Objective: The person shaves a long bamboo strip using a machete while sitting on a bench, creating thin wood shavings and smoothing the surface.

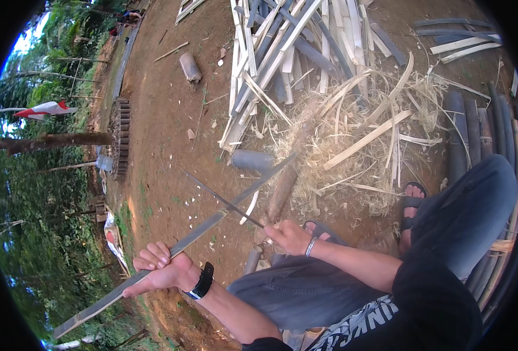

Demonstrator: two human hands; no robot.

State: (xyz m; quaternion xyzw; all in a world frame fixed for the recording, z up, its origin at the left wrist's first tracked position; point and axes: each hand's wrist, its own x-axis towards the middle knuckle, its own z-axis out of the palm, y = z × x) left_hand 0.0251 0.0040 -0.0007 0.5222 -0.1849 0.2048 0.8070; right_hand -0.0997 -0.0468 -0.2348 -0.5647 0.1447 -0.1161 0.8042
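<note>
Left hand (159,270): closed around a split bamboo strip (200,226), which slants from eight o'clock to just past the centre of view. Right hand (291,237): gripping a dark-bladed knife (213,192), handle hidden; the blade crosses the strip near centre, and contact cannot be confirmed. Bamboo shavings (346,175) lie between two and three o'clock, split bamboo pile (297,44) between twelve and one, bamboo poles (485,134) near three.
</note>
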